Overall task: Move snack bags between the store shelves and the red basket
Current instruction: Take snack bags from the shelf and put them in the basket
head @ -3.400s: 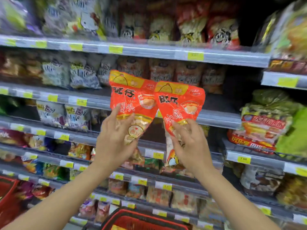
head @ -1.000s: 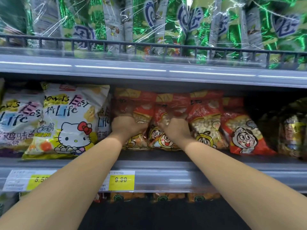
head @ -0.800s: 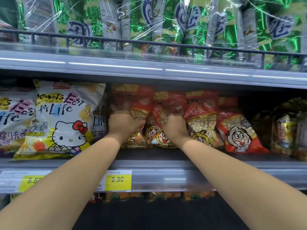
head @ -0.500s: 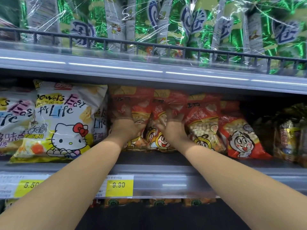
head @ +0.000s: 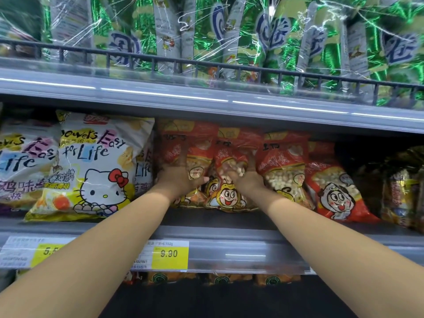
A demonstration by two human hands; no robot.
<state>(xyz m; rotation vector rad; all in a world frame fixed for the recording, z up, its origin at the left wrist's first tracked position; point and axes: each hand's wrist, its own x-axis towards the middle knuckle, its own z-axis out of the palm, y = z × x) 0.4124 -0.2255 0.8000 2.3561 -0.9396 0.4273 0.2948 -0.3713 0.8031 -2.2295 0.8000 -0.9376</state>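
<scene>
Two red snack bags stand side by side on the middle shelf [head: 229,239]. My left hand [head: 181,177] lies flat against the left red bag [head: 199,143], fingers pointing up and thumb spread to the right. My right hand [head: 246,180] presses the right red bag [head: 229,198] the same way, fingers straight. Both bags lean back against the stock behind them. The red basket is out of view.
More red bags [head: 284,171] [head: 330,193] stand to the right, and white and yellow cartoon-cat bags [head: 96,171] to the left. Green foil bags [head: 241,37] fill the railed upper shelf. A yellow price tag [head: 168,254] marks the shelf edge. Darker packs [head: 401,193] sit far right.
Earlier I held both red bags in the air. A second ago my curled hands held them on the shelf; since then my fingers have straightened and lie flat against them.
</scene>
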